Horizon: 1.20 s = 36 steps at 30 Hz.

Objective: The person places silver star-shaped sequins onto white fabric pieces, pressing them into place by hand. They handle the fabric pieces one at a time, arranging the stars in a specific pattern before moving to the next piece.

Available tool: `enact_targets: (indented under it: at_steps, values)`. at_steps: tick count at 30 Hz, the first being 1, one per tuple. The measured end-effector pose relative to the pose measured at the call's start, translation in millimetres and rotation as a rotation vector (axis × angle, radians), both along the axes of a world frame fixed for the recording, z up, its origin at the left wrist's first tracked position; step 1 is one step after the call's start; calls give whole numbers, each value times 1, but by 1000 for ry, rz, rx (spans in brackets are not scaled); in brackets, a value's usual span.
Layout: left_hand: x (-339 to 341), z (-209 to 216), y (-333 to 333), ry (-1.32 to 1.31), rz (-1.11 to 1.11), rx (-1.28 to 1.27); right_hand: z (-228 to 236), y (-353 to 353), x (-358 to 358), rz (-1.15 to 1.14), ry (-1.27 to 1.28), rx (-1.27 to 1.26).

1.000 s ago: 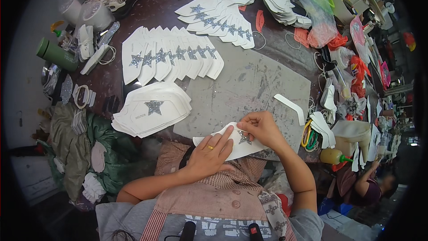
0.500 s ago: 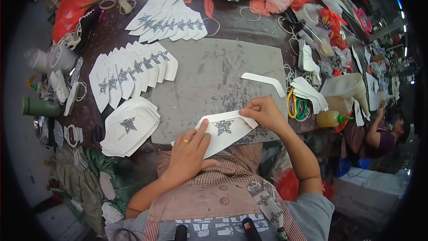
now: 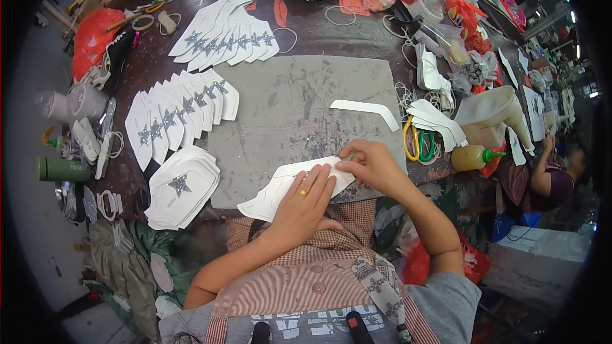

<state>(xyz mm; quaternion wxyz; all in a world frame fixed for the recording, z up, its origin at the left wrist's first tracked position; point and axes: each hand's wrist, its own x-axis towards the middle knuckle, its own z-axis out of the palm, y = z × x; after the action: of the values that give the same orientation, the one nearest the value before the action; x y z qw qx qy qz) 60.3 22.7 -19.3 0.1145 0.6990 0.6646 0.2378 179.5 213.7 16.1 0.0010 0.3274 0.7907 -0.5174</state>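
Partly beneath fingers (image 3: 310, 181), white panel (image 3: 274, 188)

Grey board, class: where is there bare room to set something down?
Free: middle of the grey board, between nearer fanned starred pieces and bent white strip. Crowded: its near edge, with left hand, right hand and white piece.
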Motion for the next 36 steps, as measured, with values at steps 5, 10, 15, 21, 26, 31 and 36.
enact_targets:
  at_steps: [5,10,15,21,26,31,36]
  values:
    - [-1,1,3,-31,-4,-30,-14,-3,29,-135,150,-256]
    - [4,6,9,53,32,-26,-15,-4,29,-133,133,-237]
    - [-1,21,23,-44,40,-114,2,-4,22,157,-19,270]
    - [-34,23,-10,18,440,20,-12,-25,22,146,323,454]
    - [-32,24,-33,-107,513,-24,-15,5,-3,-221,302,416]
    - [-77,81,-93,-644,746,-27,-54,65,-23,-77,208,1016]
    - [-175,54,-187,-197,985,45,-70,48,-26,-75,183,1009]
